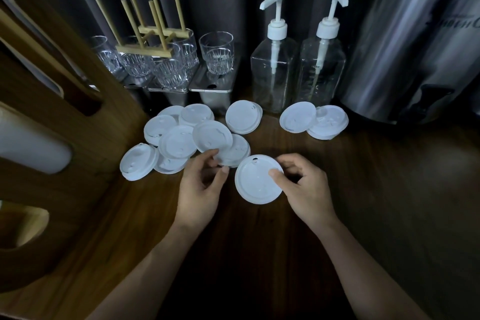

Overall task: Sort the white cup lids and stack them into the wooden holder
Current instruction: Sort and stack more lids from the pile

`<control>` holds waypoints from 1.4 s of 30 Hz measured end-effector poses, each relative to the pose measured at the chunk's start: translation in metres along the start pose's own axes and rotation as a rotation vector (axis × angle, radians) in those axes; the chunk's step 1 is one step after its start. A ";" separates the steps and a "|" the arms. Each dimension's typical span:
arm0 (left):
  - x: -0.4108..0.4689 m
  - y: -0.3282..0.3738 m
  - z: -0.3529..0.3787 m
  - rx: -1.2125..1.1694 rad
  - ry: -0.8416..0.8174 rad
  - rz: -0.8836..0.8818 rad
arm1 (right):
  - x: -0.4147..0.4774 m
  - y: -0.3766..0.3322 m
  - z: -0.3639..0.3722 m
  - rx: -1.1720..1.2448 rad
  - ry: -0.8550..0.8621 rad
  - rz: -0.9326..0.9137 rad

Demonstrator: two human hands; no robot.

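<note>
Several white cup lids lie loose on the dark wooden counter (259, 254). A heap of them (179, 138) sits left of centre, one lid (242, 117) lies behind it, and two overlapping lids (314, 121) lie to the right. My right hand (304, 187) pinches one lid (257, 180) by its rim, thumb on top. My left hand (201, 184) has its fingertips curled on the edge of a lid (233, 150) at the heap's near side. The tall wooden holder (52, 138) with slotted openings stands at the left; white lids show inside its upper slot.
Behind the lids stand several clear glasses (217, 53) on steel trays, a wooden peg rack (148, 31), two clear pump bottles (274, 70) and a large steel urn (415, 47) at the right. A dark curtain closes the back.
</note>
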State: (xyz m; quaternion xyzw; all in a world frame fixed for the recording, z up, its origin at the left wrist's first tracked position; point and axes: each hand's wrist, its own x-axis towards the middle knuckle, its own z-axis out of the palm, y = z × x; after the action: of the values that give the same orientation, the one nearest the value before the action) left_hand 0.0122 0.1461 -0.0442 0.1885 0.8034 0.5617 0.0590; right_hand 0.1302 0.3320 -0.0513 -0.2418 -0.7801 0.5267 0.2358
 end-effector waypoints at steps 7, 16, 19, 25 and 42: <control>0.012 0.015 -0.022 0.235 0.220 0.156 | 0.000 0.001 0.001 0.003 0.006 0.002; 0.056 0.029 -0.025 0.376 0.169 0.076 | 0.001 0.000 0.001 0.022 0.041 0.014; 0.058 0.029 -0.022 0.377 0.147 0.063 | 0.002 0.000 0.000 0.018 0.058 0.014; 0.052 0.023 -0.018 0.283 0.111 0.098 | 0.004 0.002 -0.001 0.075 0.082 0.021; -0.003 0.027 0.018 -0.413 -0.227 -0.099 | 0.005 -0.001 -0.002 0.214 0.106 0.021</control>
State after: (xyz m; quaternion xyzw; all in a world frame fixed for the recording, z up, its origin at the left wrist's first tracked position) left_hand 0.0268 0.1690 -0.0259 0.1949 0.6681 0.6855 0.2136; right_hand 0.1279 0.3363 -0.0488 -0.2511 -0.7032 0.5959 0.2957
